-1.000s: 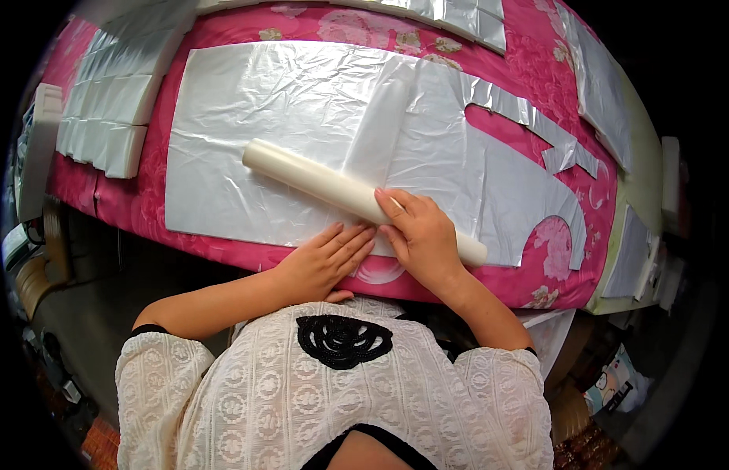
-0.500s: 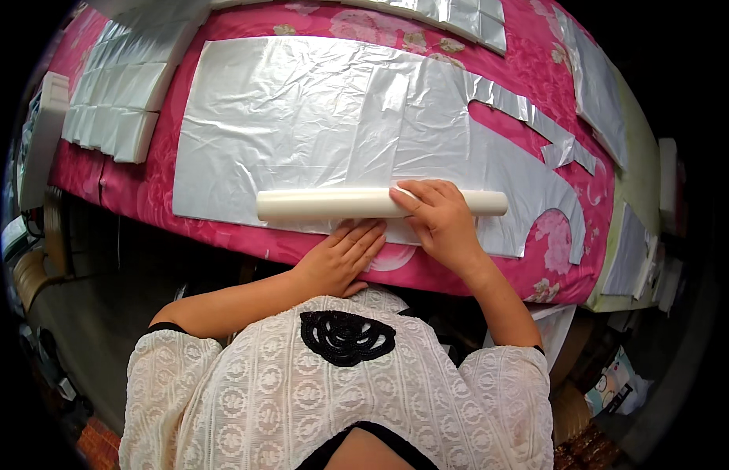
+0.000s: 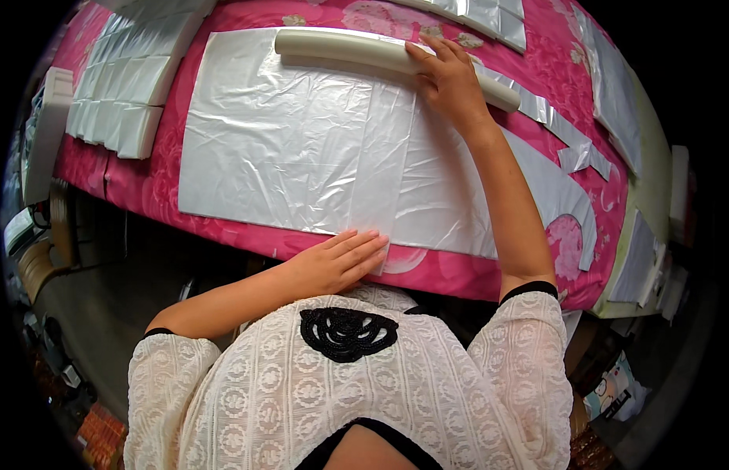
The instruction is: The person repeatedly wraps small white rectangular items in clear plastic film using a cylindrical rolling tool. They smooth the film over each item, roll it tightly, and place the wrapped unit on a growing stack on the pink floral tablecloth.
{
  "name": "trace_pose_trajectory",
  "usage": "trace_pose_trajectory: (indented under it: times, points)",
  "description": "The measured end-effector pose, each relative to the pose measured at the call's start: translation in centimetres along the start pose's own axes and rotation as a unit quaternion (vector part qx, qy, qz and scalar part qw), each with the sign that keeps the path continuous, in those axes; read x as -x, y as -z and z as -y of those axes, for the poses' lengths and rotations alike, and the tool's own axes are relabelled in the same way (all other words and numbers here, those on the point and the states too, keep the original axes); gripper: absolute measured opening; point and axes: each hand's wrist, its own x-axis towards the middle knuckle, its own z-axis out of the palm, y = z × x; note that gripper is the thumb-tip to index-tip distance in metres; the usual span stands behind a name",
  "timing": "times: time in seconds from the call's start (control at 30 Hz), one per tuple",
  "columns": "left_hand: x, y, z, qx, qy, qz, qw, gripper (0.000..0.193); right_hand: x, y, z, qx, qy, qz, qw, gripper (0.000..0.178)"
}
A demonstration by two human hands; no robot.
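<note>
A stack of silvery-white plastic bags [image 3: 286, 133] lies flat on the pink cloth, with handle-like cut-outs at its right end. Across its far edge rests a long white tube [image 3: 341, 48], slightly slanted. My right hand [image 3: 450, 82] reaches over the sheets with its fingers curved over the tube, right of its middle. My left hand [image 3: 341, 261] lies flat at the near edge, fingers stretched out together. Its fingertips touch the near end of a narrow, folded-looking strip [image 3: 386, 180] that crosses the stack.
Bundles of folded white plastic [image 3: 121, 94] sit at the far left, with more bundles [image 3: 490, 19] along the far edge. Other plastic sheets [image 3: 607, 86] lie at the right on the flowered pink tablecloth [image 3: 458, 272]. A wooden stool [image 3: 43, 266] stands at the lower left.
My right hand has moved the white tube away from me, from the near edge to the far edge of the stack. My left hand stays at the near edge, its thumb less visible.
</note>
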Motion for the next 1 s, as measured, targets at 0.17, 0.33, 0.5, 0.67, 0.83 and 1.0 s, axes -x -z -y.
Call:
trace_pose_trajectory:
  times: [0.17,0.33,0.5,0.67,0.83,1.0]
  points:
    - [1.8,0.2,1.3,0.026,-0.019,-0.066,0.997,0.034,4.9,4.1,5.6,-0.18,0.034,0.155,0.971,0.05]
    - [1.3,1.3,1.6,-0.024,-0.061,-0.063,0.996,0.023,10.4,5.7,10.0,-0.235,0.059,0.25,0.938,0.049]
    - [0.9,1.4,1.9,0.157,-0.02,-0.156,0.975,0.033,11.3,5.1,10.9,-0.203,0.036,0.176,0.963,0.045]
    - [-1.6,4.7,3.0,0.093,0.038,-0.108,0.989,0.071,11.7,3.9,10.8,-0.206,-0.005,0.108,0.972,0.035]
    - [-2.3,3.5,4.9,-0.016,0.086,-0.05,0.995,0.068,11.5,4.0,10.9,-0.201,-0.016,0.09,0.975,0.031]
    - [-3.2,3.0,5.4,0.06,0.127,-0.133,0.981,0.05,11.4,4.8,9.6,-0.194,-0.061,0.116,0.972,0.027]
